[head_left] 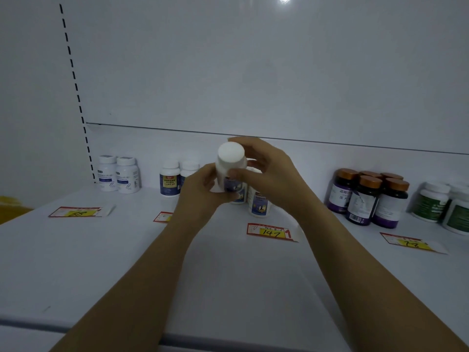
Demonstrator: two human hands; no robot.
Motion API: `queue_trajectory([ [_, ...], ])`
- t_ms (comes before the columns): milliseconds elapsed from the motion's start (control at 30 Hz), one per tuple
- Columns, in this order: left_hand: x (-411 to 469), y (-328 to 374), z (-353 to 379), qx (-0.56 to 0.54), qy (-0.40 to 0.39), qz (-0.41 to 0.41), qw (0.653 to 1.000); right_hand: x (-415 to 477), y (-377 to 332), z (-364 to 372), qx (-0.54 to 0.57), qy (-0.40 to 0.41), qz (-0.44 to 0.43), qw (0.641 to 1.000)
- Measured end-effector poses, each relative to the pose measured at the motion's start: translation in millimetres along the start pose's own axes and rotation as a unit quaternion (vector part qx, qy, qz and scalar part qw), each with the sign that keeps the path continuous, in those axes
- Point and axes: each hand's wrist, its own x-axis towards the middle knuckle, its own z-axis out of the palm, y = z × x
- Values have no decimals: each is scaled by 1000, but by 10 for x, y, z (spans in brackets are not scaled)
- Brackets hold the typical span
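Note:
A white pill bottle (230, 163) with a white cap and a purple label is held up above the white shelf (228, 270), tilted toward me. My left hand (200, 196) grips its lower body from the left. My right hand (266, 171) curls round its upper part from the right, thumb on the front. Behind them stand two alike bottles (258, 204), partly hidden by my hands.
Along the shelf's back stand two white bottles (118, 177) at left, two blue-labelled ones (170, 179), several dark amber-capped bottles (368, 199) and green-labelled ones (441, 207) at right. Red-and-yellow price tags (271, 232) lie flat in front. A shelf rail runs along the near edge.

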Motion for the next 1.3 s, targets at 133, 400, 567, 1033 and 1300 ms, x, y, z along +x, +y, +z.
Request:
queue_trajectory([
  [133,-28,89,17,-57,-79,-64,993,19,2,-122,76,13,99,992],
  [400,-96,237,25,-210,-237,-291,903,-12,62,-195,159,-47,369,915],
  [567,-98,256,-20,-224,-267,-366,863,-30,107,-181,153,-43,415,896],
  [1033,-90,162,77,-29,-214,-200,956,10,73,-308,79,-33,278,957],
  [1300,-119,46,157,154,-203,-81,964,28,-14,-414,-100,-9,198,975],
])
